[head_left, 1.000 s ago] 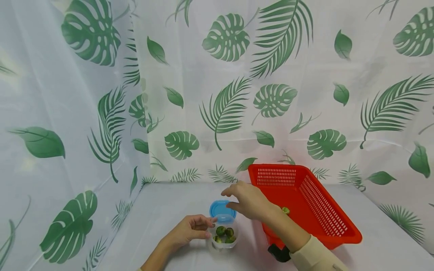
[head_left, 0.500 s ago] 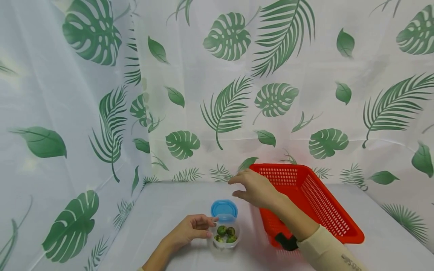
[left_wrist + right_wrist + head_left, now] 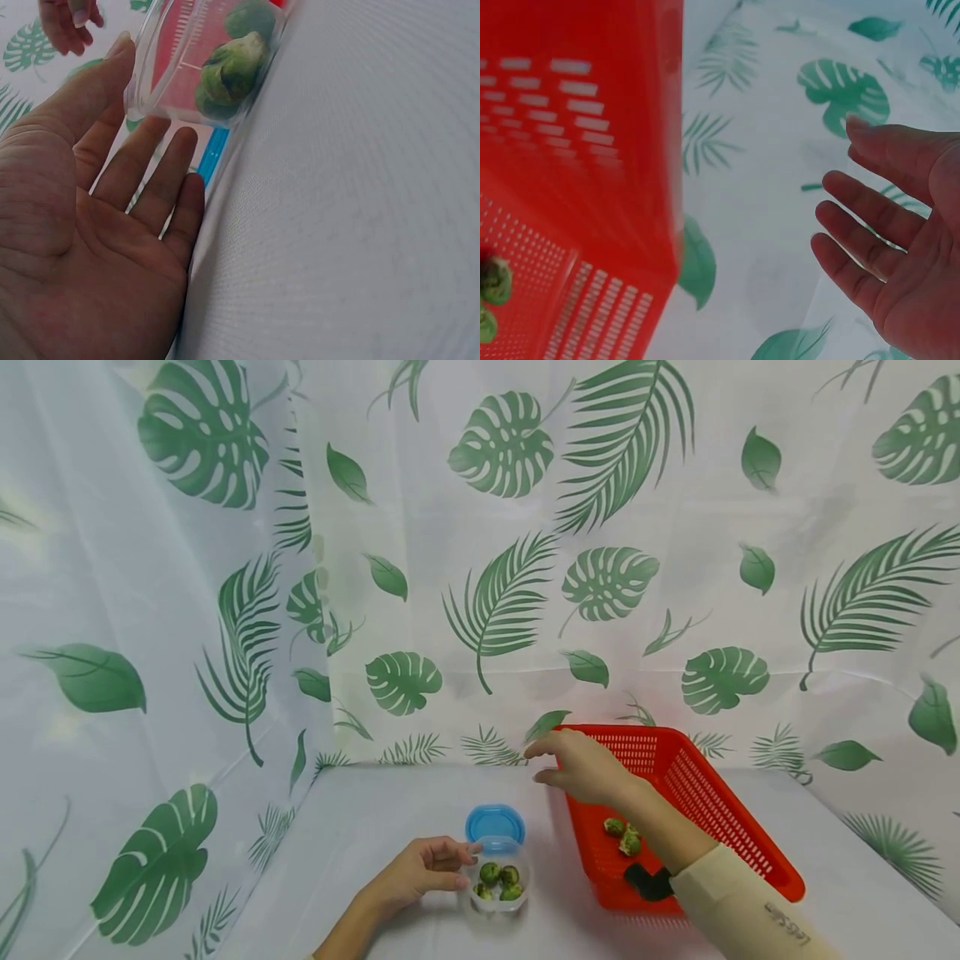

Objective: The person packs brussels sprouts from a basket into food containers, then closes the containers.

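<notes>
In the head view, a small clear plastic container [image 3: 498,900] stands on the table with several Brussels sprouts [image 3: 491,873] inside. Its blue lid [image 3: 495,823] lies just behind it. My left hand [image 3: 429,870] is at the container's left side, fingers loosely extended; in the left wrist view the thumb [image 3: 112,67] reaches the rim, though whether it touches is hard to tell. My right hand [image 3: 581,767] hovers over the left rim of the red basket [image 3: 738,810], holding nothing. In the right wrist view its fingers [image 3: 859,229] are spread and relaxed.
More Brussels sprouts [image 3: 628,842] lie on the basket floor, partly behind my right forearm. A black strap [image 3: 647,883] is at the right wrist. White cloth printed with green leaves [image 3: 495,610] hangs behind and left of the white table [image 3: 360,810].
My right hand has moved right and slightly up, from near the blue lid to above the basket's left rim. More sprouts in the basket are now visible. The left hand has stayed put.
</notes>
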`<state>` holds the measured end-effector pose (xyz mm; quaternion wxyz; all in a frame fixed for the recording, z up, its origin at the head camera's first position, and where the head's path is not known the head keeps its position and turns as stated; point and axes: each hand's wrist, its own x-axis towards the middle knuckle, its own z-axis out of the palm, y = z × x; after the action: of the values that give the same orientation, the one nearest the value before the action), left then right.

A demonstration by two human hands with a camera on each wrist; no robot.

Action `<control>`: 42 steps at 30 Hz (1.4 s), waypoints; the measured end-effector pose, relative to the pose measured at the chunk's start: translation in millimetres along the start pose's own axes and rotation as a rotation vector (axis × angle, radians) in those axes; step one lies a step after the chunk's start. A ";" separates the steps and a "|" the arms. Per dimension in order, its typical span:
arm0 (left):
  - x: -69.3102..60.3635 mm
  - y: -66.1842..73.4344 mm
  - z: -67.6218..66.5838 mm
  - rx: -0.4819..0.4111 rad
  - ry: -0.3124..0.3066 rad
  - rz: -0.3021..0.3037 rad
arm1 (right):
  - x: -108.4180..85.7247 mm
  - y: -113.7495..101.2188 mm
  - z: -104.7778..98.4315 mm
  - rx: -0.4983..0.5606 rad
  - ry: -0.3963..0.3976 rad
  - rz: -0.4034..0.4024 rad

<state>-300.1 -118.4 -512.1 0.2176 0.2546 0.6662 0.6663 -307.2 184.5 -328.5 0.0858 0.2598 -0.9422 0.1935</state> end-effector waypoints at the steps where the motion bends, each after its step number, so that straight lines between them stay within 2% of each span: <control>1: 0.0 -0.1 0.1 -0.003 -0.001 0.000 | -0.4 3.4 -1.2 0.007 -0.001 0.006; 8: -1.1 0.3 1.7 -0.003 0.004 0.000 | -2.0 30.5 -5.0 0.058 -0.025 0.101; 19: -1.6 0.5 2.5 -0.016 -0.003 0.002 | -5.4 76.5 -10.5 0.135 -0.044 0.162; 39: -1.6 4.7 2.5 -0.012 0.002 0.000 | -8.9 103.4 -10.8 0.199 -0.085 0.257; 42: -1.5 4.2 2.5 -0.017 -0.004 0.002 | -9.5 107.6 -8.8 0.205 -0.099 0.245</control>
<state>-297.1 -117.5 -508.1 0.2203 0.2550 0.6599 0.6716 -354.8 277.5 -357.4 -0.0121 0.1595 -0.9452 0.2847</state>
